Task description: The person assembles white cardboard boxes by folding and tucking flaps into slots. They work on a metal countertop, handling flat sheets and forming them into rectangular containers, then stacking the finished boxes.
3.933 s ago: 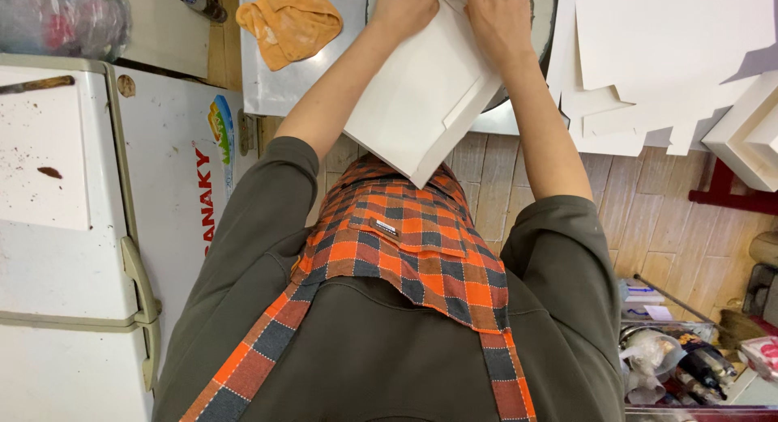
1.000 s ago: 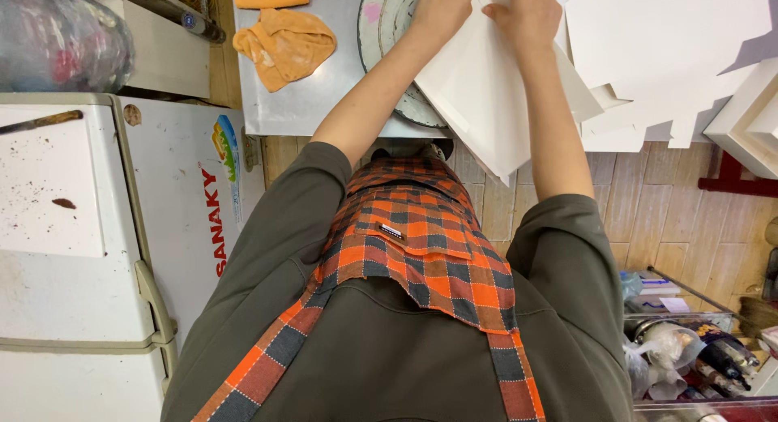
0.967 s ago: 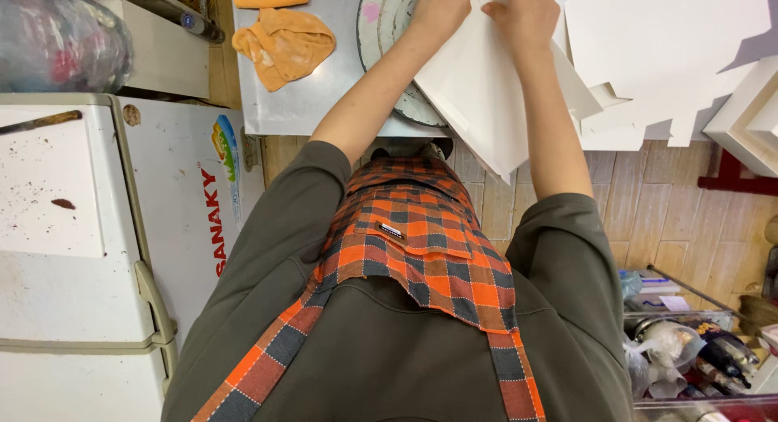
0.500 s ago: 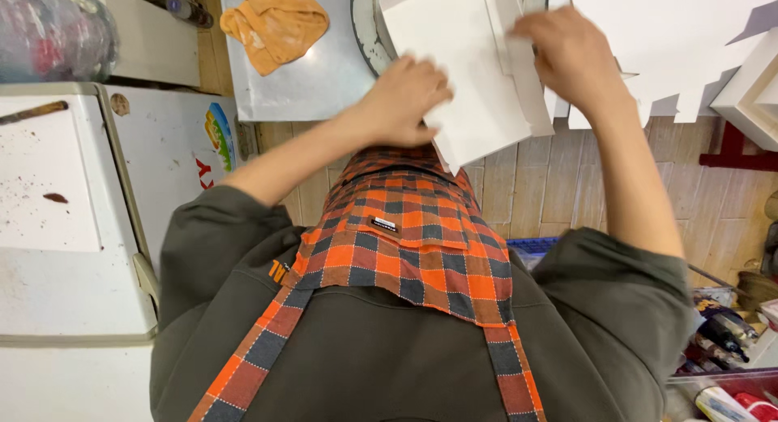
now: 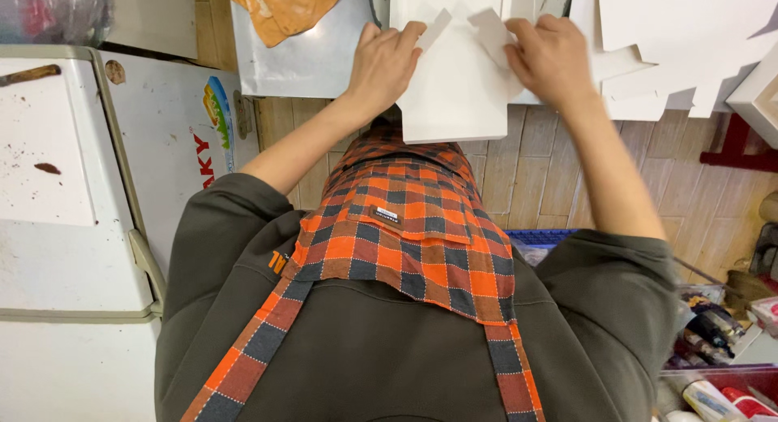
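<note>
A flat white cardboard box blank [image 5: 454, 90] lies half over the edge of a metal worktable [image 5: 308, 57], its small flaps sticking up. My left hand [image 5: 387, 61] grips its left side near one flap. My right hand [image 5: 551, 57] holds the right side by the other flap. Both arms reach forward over my orange plaid apron [image 5: 397, 236].
An orange cloth [image 5: 284, 7] lies on the worktable at the left. A stack of white cardboard blanks [image 5: 673, 41] sits at the right. A white chest freezer [image 5: 73, 211] stands at my left. A bin of tubes and bottles [image 5: 713, 357] is at the lower right.
The white blank has been turned from tilted to square in front of me and lowered toward the table edge. Both hands have shifted to its two sides by the flaps.
</note>
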